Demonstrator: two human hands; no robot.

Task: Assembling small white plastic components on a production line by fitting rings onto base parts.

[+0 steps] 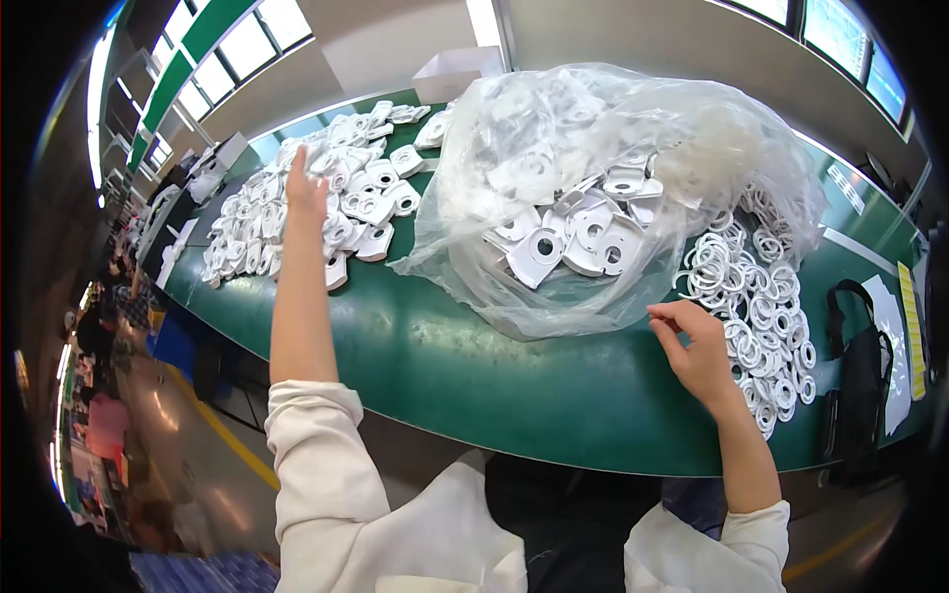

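My left hand (305,190) reaches over a pile of white plastic parts with round holes (368,206) on the left of the table. Its fingers are stretched out with the thumb apart, and I see nothing held. In the middle lies a large clear plastic bag (554,321), its mouth facing me, full of similar white parts (593,232). Beside the bag's right edge is my right hand (697,348), thumb and forefinger brought close in a loose pinch. Whether anything thin is between them cannot be made out. White plastic rings (756,341) are heaped just right of that hand.
The green table (465,395) curves across the view. A white box (457,71) stands at the back. On the right lie a black strapped item (862,376), a white sheet (895,346) and a yellow strip (909,326). People (107,425) are far off at left.
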